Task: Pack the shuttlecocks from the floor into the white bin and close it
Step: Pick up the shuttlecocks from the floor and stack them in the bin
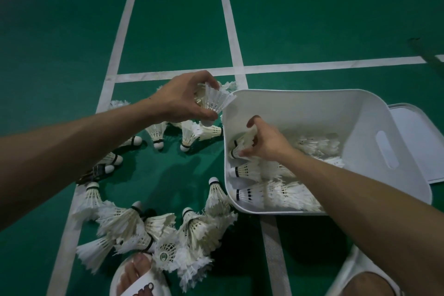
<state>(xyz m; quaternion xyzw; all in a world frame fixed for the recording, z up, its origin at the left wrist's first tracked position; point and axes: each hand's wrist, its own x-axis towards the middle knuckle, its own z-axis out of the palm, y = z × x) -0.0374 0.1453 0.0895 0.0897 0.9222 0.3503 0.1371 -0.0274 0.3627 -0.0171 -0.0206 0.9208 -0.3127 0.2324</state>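
Note:
Several white feather shuttlecocks (134,226) lie in a rough ring on the green court floor, left of the white bin (365,113). My left hand (182,98) grips one shuttlecock (216,101) just above the floor, near the bin's far left corner. My right hand (266,142) is inside the bin at its left side, fingers curled round another shuttlecock (242,144). Several shuttlecocks (276,193) lie in rows on the bin's bottom. The bin's white lid (418,142) lies flat on the floor to the right of the bin.
White court lines (230,31) cross the green floor. My feet in white slippers (134,279) stand at the bottom edge, the left one touching the shuttlecock pile. A dark object (425,53) lies at the far right.

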